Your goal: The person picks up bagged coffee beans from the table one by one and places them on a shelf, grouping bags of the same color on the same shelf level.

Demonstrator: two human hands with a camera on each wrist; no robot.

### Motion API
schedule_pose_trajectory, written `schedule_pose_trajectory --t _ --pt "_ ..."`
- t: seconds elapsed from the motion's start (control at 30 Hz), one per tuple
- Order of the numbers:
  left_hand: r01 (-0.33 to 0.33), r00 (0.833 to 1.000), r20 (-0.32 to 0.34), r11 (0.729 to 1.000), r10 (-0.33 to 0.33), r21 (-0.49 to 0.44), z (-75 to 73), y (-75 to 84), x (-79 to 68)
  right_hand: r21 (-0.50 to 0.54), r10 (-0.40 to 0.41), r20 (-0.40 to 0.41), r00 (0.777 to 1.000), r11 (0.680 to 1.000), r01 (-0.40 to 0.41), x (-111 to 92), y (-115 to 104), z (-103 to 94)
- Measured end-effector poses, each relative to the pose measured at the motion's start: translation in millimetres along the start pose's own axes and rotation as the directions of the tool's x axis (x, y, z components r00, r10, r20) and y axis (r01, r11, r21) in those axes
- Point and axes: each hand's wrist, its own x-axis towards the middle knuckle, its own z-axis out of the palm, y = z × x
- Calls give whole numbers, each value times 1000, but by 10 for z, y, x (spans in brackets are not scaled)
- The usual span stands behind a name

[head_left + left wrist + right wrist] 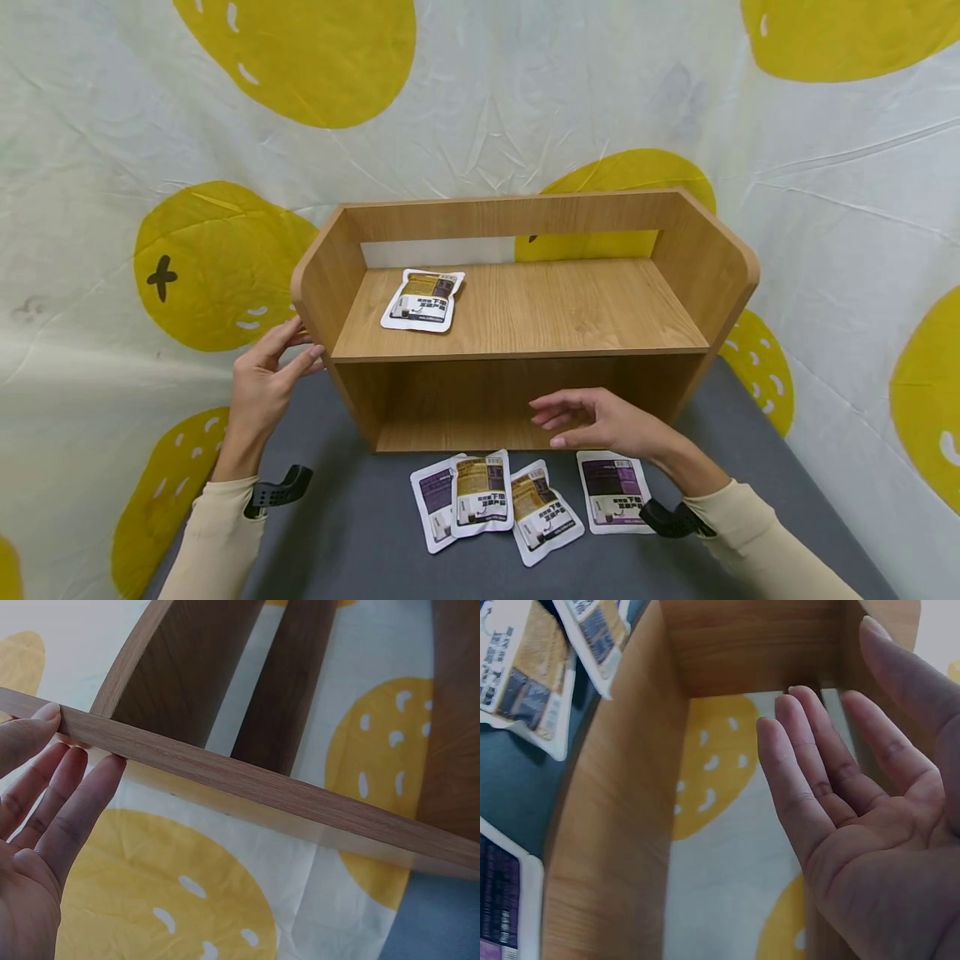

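A wooden two-tier shelf point(517, 357) stands on the grey table. My left hand point(264, 373) grips the edge of its left side panel point(217, 769), thumb on one face and fingertips on the other. My right hand point(611, 421) holds nothing; its fingers point(799, 761) are relaxed in front of the lower compartment. One white pouch with a gold-brown label point(424, 300) lies at the left of the upper board. Before the shelf lie two more gold-brown pouches point(482, 493) point(546, 512) and two purple-labelled ones point(435, 502) point(613, 492). The left purple pouch is partly covered by a gold-brown one.
A grey cloth-like surface point(337, 533) extends around the shelf and pouches. Behind and beside it hangs a white sheet point(480, 108) with yellow shapes. Each wrist wears a dark band point(281, 487). The shelf's back has a gap below its top rail point(517, 217).
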Motion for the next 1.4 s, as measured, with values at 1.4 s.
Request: schedule_pose_trajectory --t 1.4 --pt "5 1000 -4 1000 -5 0 0 -8 -2 52 100 -29 995 994 -98 -101 825 267"
